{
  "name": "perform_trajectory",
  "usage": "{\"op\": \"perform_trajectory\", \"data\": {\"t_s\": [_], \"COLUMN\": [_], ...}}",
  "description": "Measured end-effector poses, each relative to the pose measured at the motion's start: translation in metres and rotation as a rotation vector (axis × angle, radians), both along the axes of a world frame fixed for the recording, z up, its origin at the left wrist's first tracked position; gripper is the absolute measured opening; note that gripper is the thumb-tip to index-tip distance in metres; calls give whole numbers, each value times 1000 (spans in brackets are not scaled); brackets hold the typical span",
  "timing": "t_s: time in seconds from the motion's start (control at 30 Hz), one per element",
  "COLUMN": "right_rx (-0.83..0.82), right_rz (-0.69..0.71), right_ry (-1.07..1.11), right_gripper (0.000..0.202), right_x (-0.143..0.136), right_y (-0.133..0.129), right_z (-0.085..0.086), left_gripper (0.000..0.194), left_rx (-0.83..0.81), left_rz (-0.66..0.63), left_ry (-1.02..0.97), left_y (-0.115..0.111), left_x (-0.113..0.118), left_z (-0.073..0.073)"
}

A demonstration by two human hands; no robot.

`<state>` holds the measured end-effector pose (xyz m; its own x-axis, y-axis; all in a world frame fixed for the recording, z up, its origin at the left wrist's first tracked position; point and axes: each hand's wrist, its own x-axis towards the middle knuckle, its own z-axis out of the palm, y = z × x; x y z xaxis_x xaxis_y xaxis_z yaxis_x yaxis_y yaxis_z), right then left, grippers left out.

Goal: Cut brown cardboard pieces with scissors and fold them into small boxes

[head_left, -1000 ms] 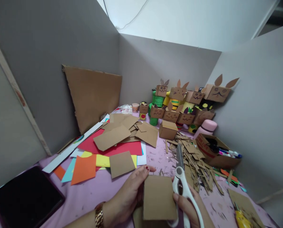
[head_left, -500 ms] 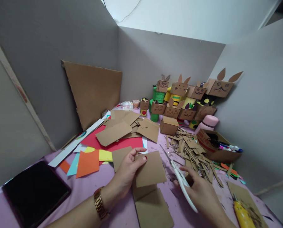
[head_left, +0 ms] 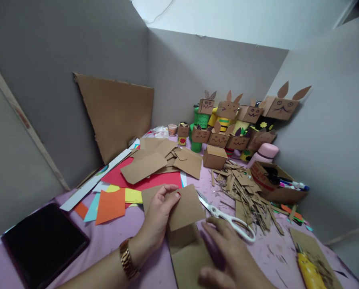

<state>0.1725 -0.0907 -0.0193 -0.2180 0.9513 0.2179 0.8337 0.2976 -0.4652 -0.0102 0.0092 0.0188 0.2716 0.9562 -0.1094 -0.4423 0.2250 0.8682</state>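
Brown cardboard makes up the square (head_left: 187, 209) in the left hand (head_left: 163, 210), which holds it by its left side, thumb across the front and the fingers closed on it. Below it, over the lilac cloth of the desk (head_left: 107, 251), lies another cardboard piece (head_left: 187, 263); whether the two are joined I cannot tell. Above this lower piece the right hand (head_left: 227, 249) reaches in, blurred, its fingers spread and gripping nothing that shows; whether they touch the cardboard is unclear. White-handled scissors (head_left: 224, 214) lie just beyond that hand, blades towards the square's right edge. Judging by this, the step in hand is handling and lining up cut cardboard rather than cutting. The next move calls for the left hand to keep the square steady while the right fingers close on the lower piece by an edge, clear of the blades. Farther off stand a closed cardboard box (head_left: 214, 157) and a heap of cardboard offcuts (head_left: 242, 190), with a yellow bottle (head_left: 310, 269) near the right corner.
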Motion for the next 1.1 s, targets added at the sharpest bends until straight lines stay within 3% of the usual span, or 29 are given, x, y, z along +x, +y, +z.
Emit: {"op": "perform_trajectory", "data": {"t_s": [0.03,0.1,0.27,0.33,0.5,0.67,0.77,0.9,1.03,1.1], "right_rx": [-27,-95,-71,103,719,928,969,870,444,236], "right_rz": [62,113,49,74,179,204,135,138,53,-71], "right_ry": [-21,-59,26,45,-23,-165,-108,-42,96,195], "right_gripper": [85,88,39,32,33,26,25,27,20,15], "right_x": [-5,-11,-14,-14,-14,-11,-12,-10,-4,0], "right_y": [0,0,-6,-8,-1,2,2,2,-3,-4], "right_z": [-3,-4,8,8,10,27,20,0,-2,3], "left_gripper": [19,19,20,21,23,22,21,22,21,21], "left_rx": [3,12,21,3,-55,-65,-61,-56,-11,61], "left_rz": [-6,-20,2,37,100,136,129,110,39,-90], "left_ry": [3,6,23,21,-29,-20,-27,-36,-16,23], "left_y": [0,-1,0,2,6,7,6,6,2,-3], "left_x": [0,0,0,0,0,0,1,0,-3,-5], "left_z": [0,-1,1,2,5,3,2,5,8,8]}}
